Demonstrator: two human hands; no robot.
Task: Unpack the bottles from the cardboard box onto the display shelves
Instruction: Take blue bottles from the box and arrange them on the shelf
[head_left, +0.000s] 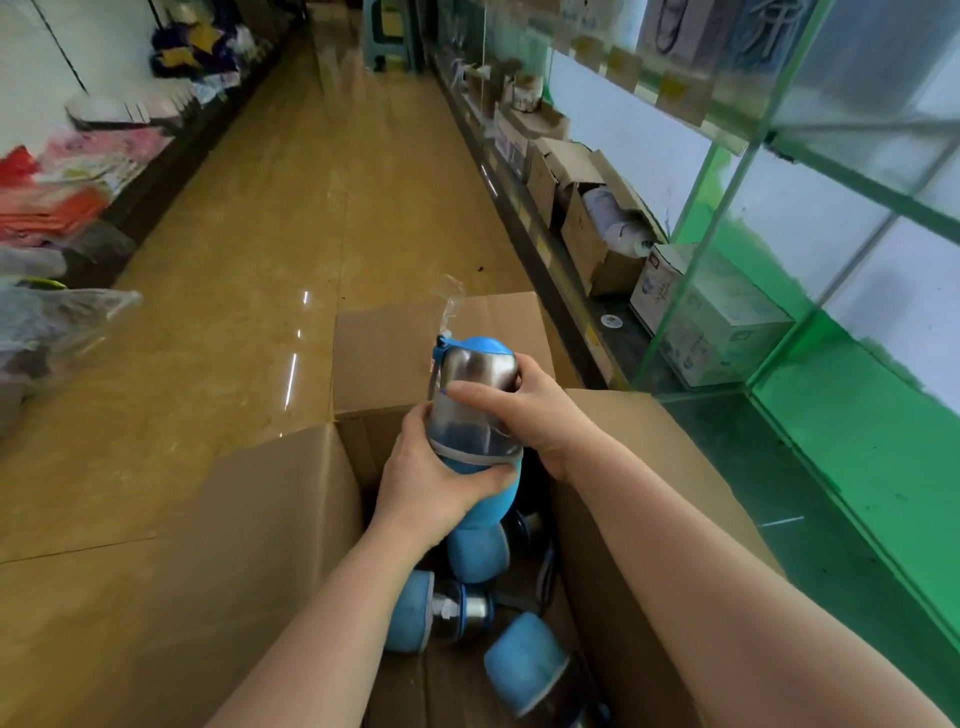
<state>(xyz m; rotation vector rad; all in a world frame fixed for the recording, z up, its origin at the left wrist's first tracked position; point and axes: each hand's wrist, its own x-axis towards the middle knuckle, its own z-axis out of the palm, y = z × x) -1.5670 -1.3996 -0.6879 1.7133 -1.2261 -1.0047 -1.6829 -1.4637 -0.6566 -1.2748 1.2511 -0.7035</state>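
Head view looks down a shop aisle with a tan tiled floor. Along the far left, low racks carry folded clothes in red, pink and white, with a clear plastic bag nearer.

At the near centre an open cardboard box stands on the floor, its flaps spread out to the left, far and right sides. The left hand grips a bottle low on its body, fingers curled round the left side and the thumb pressed across the blue sleeve. This bottle is held tilted above the box opening, with its steel middle and blue cap pointing away from the person. The right hand clasps the same bottle higher up, its fingers wrapped over the steel part from the right. Down inside the box lie more blue bottles, on their sides and touching one another.

To the right, glass display shelves with green edges run along the aisle. Their low level holds brown cartons and a white printed carton; further items on the far shelves are too blurred to name.
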